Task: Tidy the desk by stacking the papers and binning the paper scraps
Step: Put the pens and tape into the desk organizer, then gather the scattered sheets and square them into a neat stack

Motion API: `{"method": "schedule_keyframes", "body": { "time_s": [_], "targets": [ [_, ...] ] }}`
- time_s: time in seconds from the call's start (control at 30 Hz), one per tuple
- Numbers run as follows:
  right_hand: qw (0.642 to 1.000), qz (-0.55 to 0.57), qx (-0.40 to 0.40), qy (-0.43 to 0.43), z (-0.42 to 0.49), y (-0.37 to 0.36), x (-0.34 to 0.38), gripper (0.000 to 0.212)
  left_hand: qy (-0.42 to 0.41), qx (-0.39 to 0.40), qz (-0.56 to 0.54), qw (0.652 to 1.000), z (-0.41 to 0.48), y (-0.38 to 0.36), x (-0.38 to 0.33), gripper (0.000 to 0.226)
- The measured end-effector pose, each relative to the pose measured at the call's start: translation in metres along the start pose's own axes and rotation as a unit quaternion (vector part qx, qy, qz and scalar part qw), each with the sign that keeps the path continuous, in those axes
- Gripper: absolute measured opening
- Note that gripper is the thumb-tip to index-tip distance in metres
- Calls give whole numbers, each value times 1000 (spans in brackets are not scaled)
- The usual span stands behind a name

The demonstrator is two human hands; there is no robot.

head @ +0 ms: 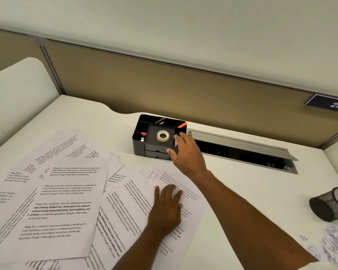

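Observation:
Several printed sheets (66, 201) lie scattered and overlapping across the left and middle of the white desk (242, 191). My left hand (167, 209) presses flat on the rightmost sheets (189, 191), fingers spread. My right hand (185, 151) reaches forward to the right end of a black desk organizer (144, 137). Its thumb is on the front face and its fingers curl over the top right edge. Torn paper scraps (328, 248) lie blurred at the lower right.
The organizer holds a tape roll (163, 136), pens and small items. Behind it to the right is an open cable slot (242, 152) with a raised lid. A black mesh cup (332, 205) lies on its side at the right edge. A tan partition (164, 84) borders the back.

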State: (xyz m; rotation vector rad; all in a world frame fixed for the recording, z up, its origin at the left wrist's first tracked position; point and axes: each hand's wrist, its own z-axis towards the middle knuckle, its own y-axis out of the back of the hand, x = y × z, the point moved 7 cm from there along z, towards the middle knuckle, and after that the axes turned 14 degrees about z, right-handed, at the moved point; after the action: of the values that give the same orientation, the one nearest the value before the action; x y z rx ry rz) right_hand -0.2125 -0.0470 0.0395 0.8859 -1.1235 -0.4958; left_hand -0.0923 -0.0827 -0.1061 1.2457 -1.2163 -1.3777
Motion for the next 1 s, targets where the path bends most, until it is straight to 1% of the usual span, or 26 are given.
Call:
{"method": "schedule_keyframes", "body": {
  "time_s": [0.2,0.43,0.57,0.7,1.0],
  "targets": [
    [998,-21,4,-53,-43,17,-29,58,3,59,-13,998,3,9,0,54],
    [998,-34,2,-55,-71,41,-31,58,17,97,-14,995,1,14,-6,52],
    [998,-43,-4,-45,-79,46,-25,58,28,91,-40,995,1,28,-7,49],
    [998,-51,5,-47,-85,42,-19,60,53,60,-57,995,-3,42,4,50],
    [997,-46,41,-50,-90,18,13,65,108,14,-59,992,-19,88,72,51]
  ]
}}
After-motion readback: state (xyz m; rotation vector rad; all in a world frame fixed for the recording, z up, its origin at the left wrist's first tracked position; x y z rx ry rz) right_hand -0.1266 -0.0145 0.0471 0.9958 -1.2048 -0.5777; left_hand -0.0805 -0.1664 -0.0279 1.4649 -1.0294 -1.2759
